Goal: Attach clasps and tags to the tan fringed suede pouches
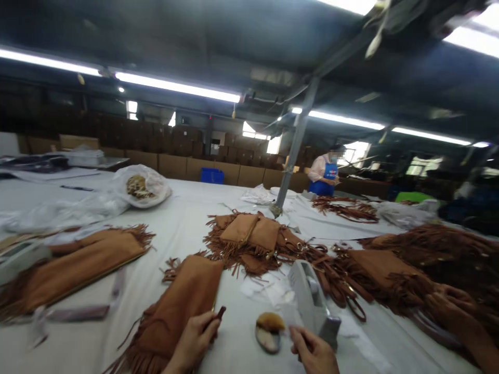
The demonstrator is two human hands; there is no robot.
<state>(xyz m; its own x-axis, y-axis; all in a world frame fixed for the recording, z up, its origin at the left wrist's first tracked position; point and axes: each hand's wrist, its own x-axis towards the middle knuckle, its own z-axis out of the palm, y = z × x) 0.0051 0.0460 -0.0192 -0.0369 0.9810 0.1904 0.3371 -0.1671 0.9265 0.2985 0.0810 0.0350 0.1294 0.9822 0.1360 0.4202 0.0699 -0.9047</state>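
A tan fringed leather pouch [189,291] lies flat on the white table, with a zipper along its right edge. At the zipper's lower end, my left hand [197,335] is closed on a small dark brown leather tab [221,312], which sticks out past the fingers. My right hand [314,353] is pinched closed; what is between the fingertips, if anything, is too small to make out. Just left of those fingertips stands a small round dish [268,344] with a yellowish-brown pad in it. A grey tape dispenser [310,291] stands behind my right hand.
More fringed pouches [249,231] and straps [343,291] are heaped ahead. Another pouch [86,265] lies left, near a clear bag [142,184]. At right, a co-worker's hands [454,306] are at a fringed pile. A metal post [298,145] rises mid-table; a person [325,174] stands beyond.
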